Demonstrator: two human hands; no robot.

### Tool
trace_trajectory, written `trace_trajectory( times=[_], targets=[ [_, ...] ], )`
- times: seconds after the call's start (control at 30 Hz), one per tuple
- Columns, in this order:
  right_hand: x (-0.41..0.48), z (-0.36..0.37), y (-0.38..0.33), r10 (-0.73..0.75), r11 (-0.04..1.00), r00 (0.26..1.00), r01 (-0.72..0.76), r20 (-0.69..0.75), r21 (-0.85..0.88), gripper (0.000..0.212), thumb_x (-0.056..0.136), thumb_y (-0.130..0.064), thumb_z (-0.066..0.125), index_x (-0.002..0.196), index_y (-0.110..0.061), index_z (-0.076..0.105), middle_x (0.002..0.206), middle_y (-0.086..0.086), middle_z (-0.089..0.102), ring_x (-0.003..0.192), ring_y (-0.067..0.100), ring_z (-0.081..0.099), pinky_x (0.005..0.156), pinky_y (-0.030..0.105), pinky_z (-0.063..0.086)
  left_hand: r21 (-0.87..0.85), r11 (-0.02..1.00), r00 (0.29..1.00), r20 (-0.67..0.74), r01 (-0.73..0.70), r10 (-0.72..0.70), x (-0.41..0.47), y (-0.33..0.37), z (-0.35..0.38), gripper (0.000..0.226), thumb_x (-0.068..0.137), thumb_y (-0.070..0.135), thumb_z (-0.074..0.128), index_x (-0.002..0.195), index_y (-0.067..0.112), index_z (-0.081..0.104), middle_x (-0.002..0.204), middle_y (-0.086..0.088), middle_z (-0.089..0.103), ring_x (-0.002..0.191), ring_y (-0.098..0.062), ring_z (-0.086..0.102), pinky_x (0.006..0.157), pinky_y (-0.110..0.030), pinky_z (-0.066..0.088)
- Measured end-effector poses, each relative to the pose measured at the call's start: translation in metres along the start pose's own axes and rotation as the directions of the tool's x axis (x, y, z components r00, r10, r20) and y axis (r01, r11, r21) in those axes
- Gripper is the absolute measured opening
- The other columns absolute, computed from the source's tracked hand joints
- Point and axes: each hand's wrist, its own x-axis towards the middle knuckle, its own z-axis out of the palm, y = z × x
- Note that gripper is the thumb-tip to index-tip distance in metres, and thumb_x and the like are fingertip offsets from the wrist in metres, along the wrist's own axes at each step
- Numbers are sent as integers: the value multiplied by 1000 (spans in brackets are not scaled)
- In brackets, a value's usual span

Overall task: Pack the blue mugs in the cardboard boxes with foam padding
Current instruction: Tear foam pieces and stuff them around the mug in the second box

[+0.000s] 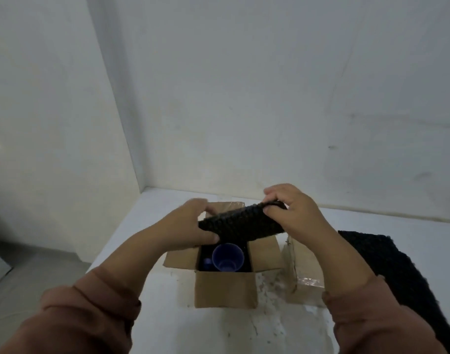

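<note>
Mug (pixel 227 258) upright inside open box (pixel 225 290) on worktop (pixel 218 328), dark lining around it. Padding step in hand: foam pad (pixel 241 226) held just above the opening, left grip (pixel 193 223) pinching one end, right grip (pixel 293 210) curled over the other. Next, probably: lower pad level onto mug, tuck within walls, fold flaps. Second box (pixel 304 274) and more foam (pixel 387 264) just beside, rightward.

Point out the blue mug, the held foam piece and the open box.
blue mug (pixel 228 255), head view, inside wall.
foam piece (pixel 241 223), head view, middle of its face.
open box (pixel 225 290), head view, front wall.
</note>
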Motion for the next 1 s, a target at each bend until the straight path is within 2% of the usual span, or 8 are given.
trace_trajectory(
  times=[0.13,0.23,0.33,0.4,0.63,0.77,0.87,1.0],
  targets=[
    [17,12,-23,-80,997,996,79,-43,-24,23,81,-17,64,83,-39,60,97,-13,58,96,6,54,88,24,42,-36,995,996,5,-94,94,7,15,-2,24,92,25,57,115,26,62,98,4,66,93,-15,59,75,-16,41],
    [23,17,-11,140,978,963,-98,-232,183,46,83,-29,66,126,-27,48,120,-8,45,111,8,46,94,26,38,-473,881,999,-18,24,-37,10,9,-8,15,92,21,58,100,13,67,100,-6,72,96,-23,66,88,-33,49],
    [16,31,10,443,745,891,-430,104,511,78,78,-40,70,143,-21,30,131,-4,47,120,16,48,99,35,41,-830,546,994,91,112,-66,12,2,-7,20,93,14,57,110,9,65,111,-9,71,106,-27,65,96,-40,48],
    [8,48,19,425,593,832,-553,356,585,65,76,-33,71,133,-13,45,127,4,60,115,22,57,99,39,45,-897,413,987,145,159,-64,16,-6,-2,23,92,12,56,114,8,64,114,-10,70,107,-27,64,96,-38,48],
    [1,64,32,413,538,867,-480,280,693,13,79,2,64,88,-4,72,100,19,71,94,32,66,84,39,53,-879,405,961,276,251,4,19,-39,10,34,95,-2,42,103,16,71,106,-8,71,96,-21,66,79,-34,54],
    [2,57,35,391,654,872,-489,296,578,47,84,13,42,58,-12,71,79,13,71,76,24,68,64,28,57,-937,219,960,281,272,10,23,-52,16,23,83,6,43,92,10,64,90,-17,65,72,-22,65,58,-28,56],
    [5,58,40,379,687,874,-486,305,540,56,83,18,32,61,-13,73,89,15,70,88,27,66,75,29,56,-885,305,931,363,352,-22,28,-54,26,45,84,40,55,119,12,57,112,-18,66,101,-30,64,85,-41,55],
    [9,56,47,360,634,875,-483,322,604,39,78,5,37,87,-12,71,107,15,63,102,28,57,79,32,49,-824,390,908,407,412,-101,33,-49,41,43,80,10,64,122,2,59,120,-17,67,113,-34,61,97,-46,48]
  ],
)
